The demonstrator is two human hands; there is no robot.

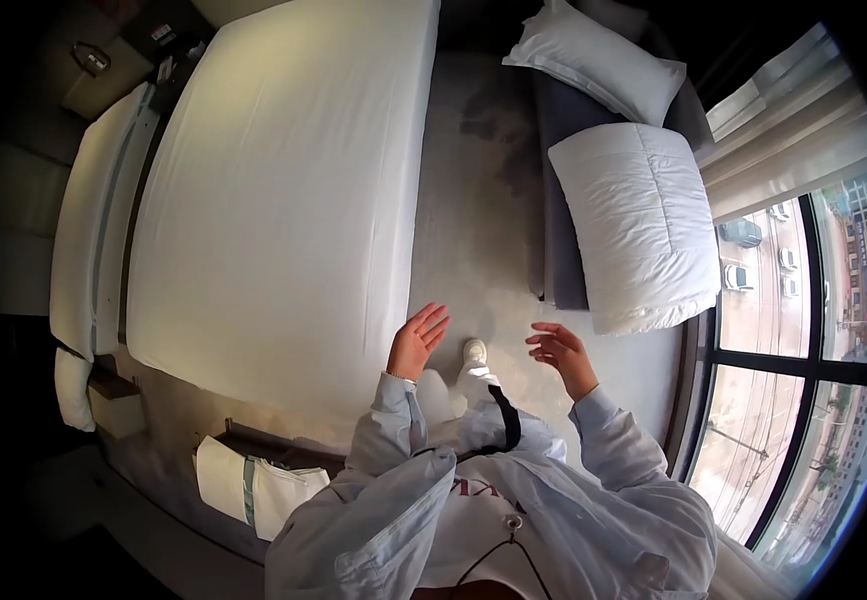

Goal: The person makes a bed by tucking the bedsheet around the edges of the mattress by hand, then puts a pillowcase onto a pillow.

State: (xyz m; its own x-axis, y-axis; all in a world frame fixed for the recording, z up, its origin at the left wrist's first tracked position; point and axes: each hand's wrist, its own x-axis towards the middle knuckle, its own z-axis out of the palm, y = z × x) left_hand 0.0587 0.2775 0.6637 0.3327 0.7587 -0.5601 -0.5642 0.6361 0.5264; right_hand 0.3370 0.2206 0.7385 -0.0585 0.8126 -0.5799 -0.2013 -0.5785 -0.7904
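My left hand is raised beside the near right corner of a bed covered with a smooth white sheet. Its fingers are spread and hold nothing. My right hand hovers over the floor with its fingers apart and slightly bent, also holding nothing. Nearest to it is a folded white duvet, lying on a dark grey sofa. A white pillow rests at the sofa's far end. Whether my left hand touches the sheet cannot be made out.
Grey floor runs between bed and sofa. To the right are a large window and pale curtains. White folded bedding sits on a low piece of furniture at lower left. A nightstand stands by the headboard.
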